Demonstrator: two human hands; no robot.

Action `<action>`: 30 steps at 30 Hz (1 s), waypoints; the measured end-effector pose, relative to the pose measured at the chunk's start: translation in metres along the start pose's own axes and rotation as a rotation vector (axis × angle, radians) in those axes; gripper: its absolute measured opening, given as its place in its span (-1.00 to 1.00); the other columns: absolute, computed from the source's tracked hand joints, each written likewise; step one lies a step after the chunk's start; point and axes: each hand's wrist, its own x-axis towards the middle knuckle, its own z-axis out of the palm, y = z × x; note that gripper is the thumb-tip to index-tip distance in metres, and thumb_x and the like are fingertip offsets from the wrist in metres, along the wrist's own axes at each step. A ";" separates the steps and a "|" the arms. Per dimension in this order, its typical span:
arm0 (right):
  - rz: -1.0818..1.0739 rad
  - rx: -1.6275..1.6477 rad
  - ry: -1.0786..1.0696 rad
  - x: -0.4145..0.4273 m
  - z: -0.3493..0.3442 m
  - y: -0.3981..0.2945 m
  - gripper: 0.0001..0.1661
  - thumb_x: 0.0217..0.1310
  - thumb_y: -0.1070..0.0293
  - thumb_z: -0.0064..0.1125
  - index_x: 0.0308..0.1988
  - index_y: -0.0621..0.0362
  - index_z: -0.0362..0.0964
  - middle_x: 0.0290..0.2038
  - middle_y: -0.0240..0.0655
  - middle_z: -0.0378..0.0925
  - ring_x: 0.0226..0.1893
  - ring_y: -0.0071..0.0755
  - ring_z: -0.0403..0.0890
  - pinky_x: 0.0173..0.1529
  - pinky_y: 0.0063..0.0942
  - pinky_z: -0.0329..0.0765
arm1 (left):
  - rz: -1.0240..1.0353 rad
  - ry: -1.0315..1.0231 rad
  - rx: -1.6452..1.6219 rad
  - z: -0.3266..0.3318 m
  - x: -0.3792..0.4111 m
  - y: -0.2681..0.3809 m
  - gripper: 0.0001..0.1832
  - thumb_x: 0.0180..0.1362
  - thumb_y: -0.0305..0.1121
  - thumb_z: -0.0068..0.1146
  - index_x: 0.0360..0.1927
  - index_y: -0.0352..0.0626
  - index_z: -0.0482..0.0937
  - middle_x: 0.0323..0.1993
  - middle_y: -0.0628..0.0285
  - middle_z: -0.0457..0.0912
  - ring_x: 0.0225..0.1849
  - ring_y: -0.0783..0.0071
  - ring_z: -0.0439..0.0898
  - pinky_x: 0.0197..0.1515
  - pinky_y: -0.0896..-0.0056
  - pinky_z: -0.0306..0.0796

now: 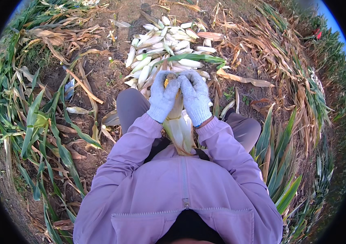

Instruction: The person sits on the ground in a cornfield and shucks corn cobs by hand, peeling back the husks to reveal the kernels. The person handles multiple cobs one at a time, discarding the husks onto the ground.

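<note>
Both my hands wear pale knitted gloves and meet in front of me, over an ear of corn (166,83) whose yellow kernels show at the tip. My left hand (163,96) is closed round the ear from the left. My right hand (195,96) grips at its right side, thumb near the other thumb; the fingers are partly hidden. Pale husk leaves (179,131) hang from the ear down towards my lap. Just beyond the hands lies a heap of corn ears in whitish husks (151,41), with a long green leaf (196,57) across it.
Cut corn stalks and green leaves (32,122) lie at the left, near a bare stalk piece (83,85) and a single husked ear (77,110). Dry stalks (283,61) are piled at the right. More green leaves (278,146) lie beside my right knee (246,129).
</note>
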 end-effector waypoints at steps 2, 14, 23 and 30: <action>0.086 0.192 0.036 -0.002 0.002 0.006 -0.80 0.41 0.36 0.19 -0.10 0.27 0.55 -0.24 -0.36 0.60 -0.24 -0.53 0.54 -0.08 -0.51 0.51 | -0.073 0.014 -0.078 0.001 0.002 0.001 -0.51 0.48 0.04 0.00 -0.03 -0.28 0.52 -0.18 0.14 0.58 -0.08 0.36 0.57 0.05 0.30 0.46; 0.580 1.059 0.270 0.002 -0.071 0.034 -0.80 0.58 0.28 0.05 -0.13 0.14 0.51 -0.41 -0.47 0.50 -0.58 -0.71 0.39 -0.51 -0.68 0.40 | -0.530 0.455 -0.875 -0.039 0.048 -0.005 -0.44 0.53 0.20 -0.24 -0.15 -0.14 0.47 -0.38 0.17 0.60 -0.35 0.11 0.69 -0.22 -0.04 0.64; 0.575 1.104 0.746 0.002 -0.181 0.100 -0.84 0.55 0.29 0.11 -0.21 0.07 0.43 -0.49 -0.51 0.39 -0.63 -0.63 0.39 -0.49 -0.61 0.51 | -0.478 0.709 -0.883 -0.109 0.097 -0.067 -0.18 0.45 0.40 -0.39 -0.05 -0.23 0.55 -0.13 -0.04 0.69 -0.11 0.04 0.66 0.09 0.06 0.54; 0.124 -0.647 0.294 0.045 -0.122 0.077 -0.67 0.26 0.17 0.33 -0.26 0.26 0.66 0.09 0.00 0.61 0.14 -0.07 0.61 0.26 -0.25 0.46 | -0.308 0.430 -0.621 -0.075 0.111 -0.071 -0.54 0.51 0.02 -0.21 -0.11 -0.18 0.51 -0.29 0.08 0.67 -0.31 0.17 0.71 -0.19 0.21 0.62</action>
